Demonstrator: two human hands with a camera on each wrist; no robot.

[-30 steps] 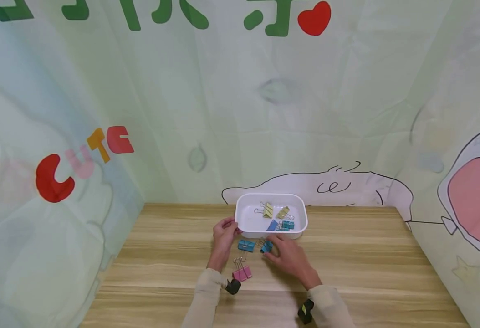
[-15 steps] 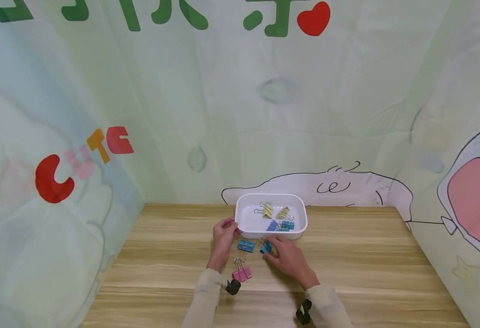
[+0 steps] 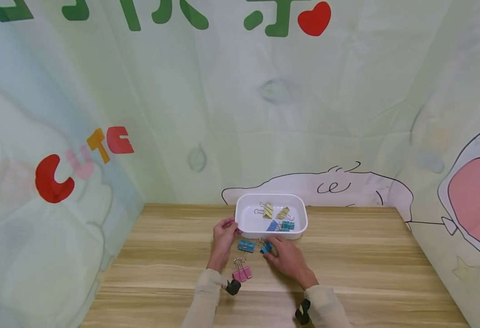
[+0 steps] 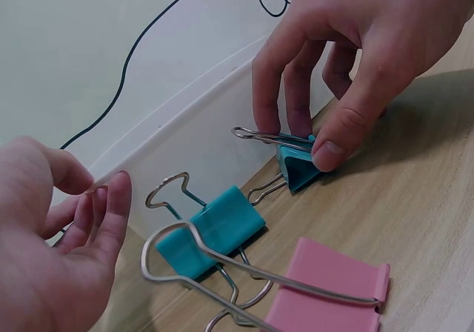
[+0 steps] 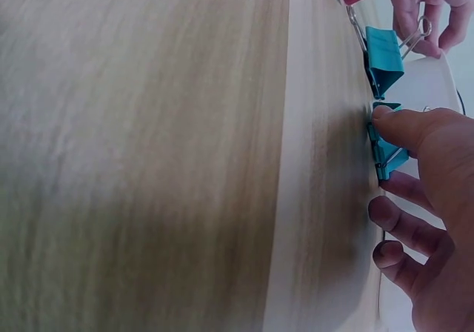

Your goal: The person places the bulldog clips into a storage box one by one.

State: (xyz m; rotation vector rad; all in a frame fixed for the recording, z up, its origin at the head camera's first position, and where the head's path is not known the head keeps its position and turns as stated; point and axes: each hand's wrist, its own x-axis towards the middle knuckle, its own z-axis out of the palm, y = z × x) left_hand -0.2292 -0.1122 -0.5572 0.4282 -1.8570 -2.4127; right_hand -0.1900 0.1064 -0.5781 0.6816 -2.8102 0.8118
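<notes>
My right hand [image 3: 288, 256] pinches a teal binder clip [image 4: 300, 165] between thumb and fingertips, low over the table in front of the white tray [image 3: 242, 233]. The clip's wire handles stick out to the left. At the tray's left front corner, my left hand [image 3: 223, 239] grips the rim with thumb and fingers. Between the hands, a second teal binder clip [image 4: 211, 232] lies on the table close to the tray wall. Nearer to me is a pink binder clip [image 4: 326, 287], its handles pointing at the tray.
Inside the tray lie two yellow binder clips [image 3: 268, 210] and some blue and teal ones [image 3: 288, 225]. The wooden table [image 3: 371, 255] backs onto a printed cloth [image 3: 232, 114], which also hangs at both sides.
My right wrist and forearm have shifted very slightly left. The right hand stays at the same teal binder clip, and the left hand keeps its place on the tray rim.
</notes>
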